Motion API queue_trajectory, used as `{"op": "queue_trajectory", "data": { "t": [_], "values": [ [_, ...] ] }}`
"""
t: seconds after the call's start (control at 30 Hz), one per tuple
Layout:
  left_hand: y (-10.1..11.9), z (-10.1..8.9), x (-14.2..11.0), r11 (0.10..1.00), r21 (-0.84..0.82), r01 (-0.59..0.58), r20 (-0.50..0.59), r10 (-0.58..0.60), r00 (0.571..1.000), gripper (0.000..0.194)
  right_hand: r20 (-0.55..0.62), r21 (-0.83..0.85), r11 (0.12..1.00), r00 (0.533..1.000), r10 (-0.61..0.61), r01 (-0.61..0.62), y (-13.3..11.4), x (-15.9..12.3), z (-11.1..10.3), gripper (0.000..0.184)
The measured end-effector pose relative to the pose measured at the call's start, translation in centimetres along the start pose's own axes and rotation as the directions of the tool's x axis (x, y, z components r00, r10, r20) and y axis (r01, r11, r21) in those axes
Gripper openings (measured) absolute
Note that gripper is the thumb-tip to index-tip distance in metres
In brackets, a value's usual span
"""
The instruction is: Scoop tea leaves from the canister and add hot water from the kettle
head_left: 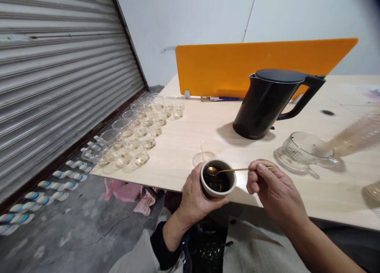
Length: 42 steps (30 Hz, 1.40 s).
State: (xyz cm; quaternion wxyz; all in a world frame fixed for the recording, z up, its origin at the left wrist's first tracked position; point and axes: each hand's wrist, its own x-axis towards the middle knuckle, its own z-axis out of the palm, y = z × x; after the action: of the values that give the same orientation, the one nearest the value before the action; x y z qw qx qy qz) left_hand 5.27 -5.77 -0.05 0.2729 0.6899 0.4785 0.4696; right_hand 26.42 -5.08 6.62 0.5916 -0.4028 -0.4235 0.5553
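My left hand [194,194] is wrapped around a light-rimmed cup [233,181], holding it tilted toward me at the table's front edge. Dark, leafy bits that look like tea leaves [218,182] lie inside it. Between the fingers of my right hand [274,182] is the handle of a gold spoon [230,170]; its bowl is over the cup's opening, near the inner far-left side. Just beyond the cup stands a clear plastic cup [208,148] with a little pale liquid.
Clear cups of pale liquid [141,158] crowd the table's left end. A black electric kettle [261,107], a ribbed glass cup [305,148] and a blurred clear stack [356,132] are to the right. An orange divider [219,69] stands behind; more cups [56,186] line the floor.
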Motion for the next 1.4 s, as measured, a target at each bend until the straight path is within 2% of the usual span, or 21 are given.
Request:
{"op": "queue_trajectory", "data": {
  "t": [0.3, 0.53, 1.03, 1.27, 1.4],
  "values": [
    [-0.1, 0.1, 0.0, 1.000, 0.012, -0.021, -0.020, 0.022, 1.000, 0.103, -0.057, 0.108, 0.990, 0.994, 0.095, -0.088, 0.2, 0.3, -0.2, 0.013],
    [0.0, 0.0, 0.1, 1.000, 0.021, -0.008, -0.006, 0.008, 1.000, 0.102, -0.064, 0.087, 0.994, 0.996, 0.065, -0.059, 0.4, 0.2, -0.6, 0.012],
    [0.1, 0.1, 0.1, 0.999, 0.020, -0.025, -0.019, 0.025, 1.000, 0.103, -0.082, 0.207, 0.974, 0.990, 0.114, -0.095, 0.5, 1.4, -1.0, 0.013],
    [0.0, 0.1, 0.1, 1.000, 0.022, -0.013, -0.016, 0.013, 1.000, 0.101, -0.080, 0.249, 0.968, 0.995, 0.059, -0.037, -1.2, 3.1, -1.2, 0.012],
    [-0.1, 0.2, 0.0, 0.999, 0.029, -0.017, -0.020, 0.018, 1.000, 0.101, -0.095, 0.105, 0.989, 0.991, -0.097, 0.107, -1.7, 4.5, -0.7, 0.013]
  ]
}}
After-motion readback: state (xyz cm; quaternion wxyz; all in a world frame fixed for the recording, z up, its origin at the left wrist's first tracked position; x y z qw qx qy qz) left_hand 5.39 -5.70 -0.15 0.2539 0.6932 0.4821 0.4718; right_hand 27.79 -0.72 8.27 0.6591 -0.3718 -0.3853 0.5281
